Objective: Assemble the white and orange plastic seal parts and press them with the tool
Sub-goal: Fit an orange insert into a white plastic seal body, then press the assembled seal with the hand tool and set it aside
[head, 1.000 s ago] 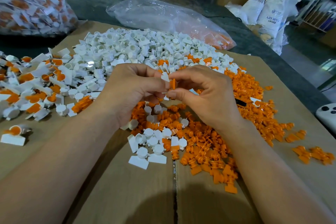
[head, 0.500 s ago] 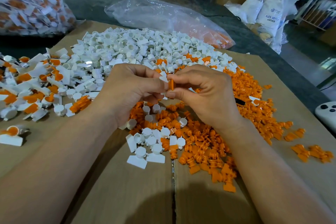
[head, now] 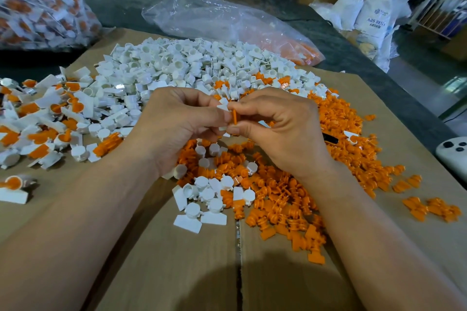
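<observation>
— What are the hands doing?
— Both sit mid-frame with fingertips meeting. The left hand (head: 177,124) curls its fingers round a white seal part (head: 223,104). The right hand (head: 283,129) pinches an orange part (head: 234,117) upright between thumb and forefinger, right against the white one.
— Are they seated together?
— Cannot tell; the fingers cover the joint.
— And the stock?
— There is a heap of white parts (head: 192,65) in the upper middle. The loose orange parts (head: 290,197) spread across the lower right, under and beyond the right hand. Everything lies on cardboard (head: 177,272) over the tabletop (head: 121,0). At the left edge lie joined white-and-orange seals (head: 45,118).
— Anything else?
— A clear plastic bag (head: 227,23) lies behind the white heap, a full bag (head: 38,2) sits upper left, and a white device (head: 454,154) is at the right edge.
</observation>
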A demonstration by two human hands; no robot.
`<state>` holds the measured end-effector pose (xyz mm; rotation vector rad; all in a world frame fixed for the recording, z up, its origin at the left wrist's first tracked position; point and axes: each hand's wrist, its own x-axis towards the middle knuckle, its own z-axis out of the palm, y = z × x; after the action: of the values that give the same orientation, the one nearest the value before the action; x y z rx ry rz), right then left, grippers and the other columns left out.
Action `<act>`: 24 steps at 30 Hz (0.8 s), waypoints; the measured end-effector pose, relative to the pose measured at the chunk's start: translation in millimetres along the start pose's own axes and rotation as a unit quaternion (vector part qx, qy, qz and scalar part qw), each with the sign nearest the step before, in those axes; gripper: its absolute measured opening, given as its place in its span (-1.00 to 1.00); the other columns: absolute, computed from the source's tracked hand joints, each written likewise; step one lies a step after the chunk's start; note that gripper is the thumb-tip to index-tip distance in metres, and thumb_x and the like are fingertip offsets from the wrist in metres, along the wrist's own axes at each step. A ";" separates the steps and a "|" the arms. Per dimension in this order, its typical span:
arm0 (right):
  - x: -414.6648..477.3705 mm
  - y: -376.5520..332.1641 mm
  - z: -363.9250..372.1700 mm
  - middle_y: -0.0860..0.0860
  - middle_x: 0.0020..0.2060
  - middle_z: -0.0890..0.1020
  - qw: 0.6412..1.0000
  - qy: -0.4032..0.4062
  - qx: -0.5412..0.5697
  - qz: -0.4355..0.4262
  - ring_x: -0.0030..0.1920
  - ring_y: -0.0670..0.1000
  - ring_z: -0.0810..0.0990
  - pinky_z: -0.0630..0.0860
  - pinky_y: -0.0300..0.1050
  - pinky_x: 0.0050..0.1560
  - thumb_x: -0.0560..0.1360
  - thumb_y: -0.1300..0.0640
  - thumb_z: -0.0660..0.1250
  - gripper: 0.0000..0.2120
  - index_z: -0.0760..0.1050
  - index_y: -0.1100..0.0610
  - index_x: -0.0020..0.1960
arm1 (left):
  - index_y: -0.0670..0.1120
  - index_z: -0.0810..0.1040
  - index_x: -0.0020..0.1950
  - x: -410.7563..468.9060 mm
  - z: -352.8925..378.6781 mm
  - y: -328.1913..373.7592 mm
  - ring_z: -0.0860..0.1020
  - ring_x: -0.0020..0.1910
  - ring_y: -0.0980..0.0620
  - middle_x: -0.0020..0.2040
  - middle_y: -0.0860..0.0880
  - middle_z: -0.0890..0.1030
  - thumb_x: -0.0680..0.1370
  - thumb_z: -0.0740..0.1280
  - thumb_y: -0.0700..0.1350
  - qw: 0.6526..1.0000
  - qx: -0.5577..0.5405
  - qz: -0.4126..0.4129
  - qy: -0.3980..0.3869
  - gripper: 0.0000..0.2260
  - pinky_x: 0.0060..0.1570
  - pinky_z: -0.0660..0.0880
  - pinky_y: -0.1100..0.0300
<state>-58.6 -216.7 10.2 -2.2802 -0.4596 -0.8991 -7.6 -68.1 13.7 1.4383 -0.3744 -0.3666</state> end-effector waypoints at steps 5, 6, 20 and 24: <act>1.3 -4.5 -3.6 -0.09 -0.19 0.57 0.999 -0.032 -0.017 0.029 -0.17 -0.05 0.61 0.58 -0.10 -0.12 0.31 0.17 0.47 -0.71 0.61 0.22 0.01 | -0.17 0.56 -0.38 2.6 0.7 -2.0 0.52 -0.52 0.10 -0.50 -0.04 0.57 0.30 0.44 -0.34 1.000 -0.006 -0.002 0.016 -0.88 -0.48 0.47 0.34; 2.3 -5.1 -6.5 -0.13 -0.18 0.56 0.997 -0.044 -0.021 0.057 -0.16 -0.10 0.60 0.56 -0.18 -0.09 0.31 0.10 0.47 -0.68 0.60 0.19 0.04 | -0.18 0.56 -0.38 2.9 0.3 -2.1 0.52 -0.52 0.09 -0.50 -0.04 0.57 0.27 0.45 -0.32 1.000 -0.012 0.000 0.019 -0.90 -0.48 0.47 0.33; 8.6 29.3 -54.6 -0.02 0.12 0.47 0.818 -0.339 -0.275 0.373 0.04 -0.03 0.41 0.38 -0.11 -0.04 0.00 -0.47 0.17 -0.05 0.41 0.05 0.25 | -0.15 0.55 -0.42 4.0 -6.2 0.7 0.52 -0.51 0.10 -0.49 -0.04 0.57 0.11 0.43 -0.19 0.995 -0.089 0.011 0.035 -0.88 -0.51 0.44 0.35; 6.2 30.8 -49.4 -0.06 -0.01 0.35 0.806 -0.356 -0.323 0.345 -0.02 -0.05 0.32 0.32 -0.12 -0.11 0.20 -0.38 0.34 -0.23 0.39 0.06 0.25 | -0.16 0.54 -0.34 3.4 -4.6 0.9 0.54 -0.49 0.10 -0.47 -0.02 0.59 0.14 0.43 -0.16 0.995 -0.079 0.031 0.042 -0.83 -0.49 0.46 0.34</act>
<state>-62.0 -272.1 29.0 -3.0280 0.4763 0.2660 -2.5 -65.5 14.2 1.2796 -0.3147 -0.2785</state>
